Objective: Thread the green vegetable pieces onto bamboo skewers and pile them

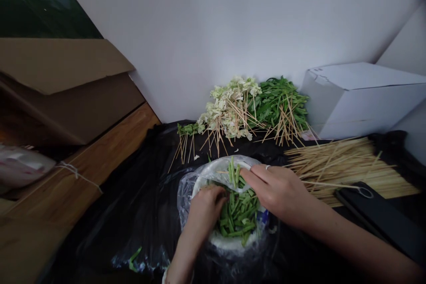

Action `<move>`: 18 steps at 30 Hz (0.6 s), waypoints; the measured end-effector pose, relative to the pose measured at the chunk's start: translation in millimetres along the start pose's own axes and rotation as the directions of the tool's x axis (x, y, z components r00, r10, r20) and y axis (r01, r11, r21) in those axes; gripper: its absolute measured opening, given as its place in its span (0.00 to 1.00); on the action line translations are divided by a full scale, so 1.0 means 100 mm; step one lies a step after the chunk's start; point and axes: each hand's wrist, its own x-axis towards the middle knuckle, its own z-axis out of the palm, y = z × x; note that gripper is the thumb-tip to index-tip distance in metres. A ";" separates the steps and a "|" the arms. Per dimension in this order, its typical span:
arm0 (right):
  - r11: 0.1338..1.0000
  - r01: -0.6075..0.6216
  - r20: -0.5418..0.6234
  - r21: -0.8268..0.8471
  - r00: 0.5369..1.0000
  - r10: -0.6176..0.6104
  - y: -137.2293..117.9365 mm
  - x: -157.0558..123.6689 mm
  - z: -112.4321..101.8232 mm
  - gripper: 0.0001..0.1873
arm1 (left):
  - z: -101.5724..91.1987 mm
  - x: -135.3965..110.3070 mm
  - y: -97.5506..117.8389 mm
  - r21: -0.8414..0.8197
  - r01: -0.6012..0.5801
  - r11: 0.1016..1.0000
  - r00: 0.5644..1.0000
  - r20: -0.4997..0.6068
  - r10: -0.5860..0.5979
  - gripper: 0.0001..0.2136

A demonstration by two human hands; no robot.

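L hand (207,204) hides pt of green veg (238,217) in bowl (226,243).

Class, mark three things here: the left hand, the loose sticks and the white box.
Left hand (208,204): head view, on the back of the hand.
Loose sticks (346,166): head view, mid-pile.
White box (372,108): head view, on its long side.

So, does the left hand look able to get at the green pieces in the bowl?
Probably yes: the left hand is inside the bowl's rim, close beside the green pieces, and nothing seems to cover them there.
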 end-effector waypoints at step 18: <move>1.000 0.030 -0.026 -0.008 0.999 -0.030 -0.02 0.02 -0.01 0.15 | 0.24 0.03 0.17 0.240 0.031 0.970 0.998 0.053 -0.045 0.14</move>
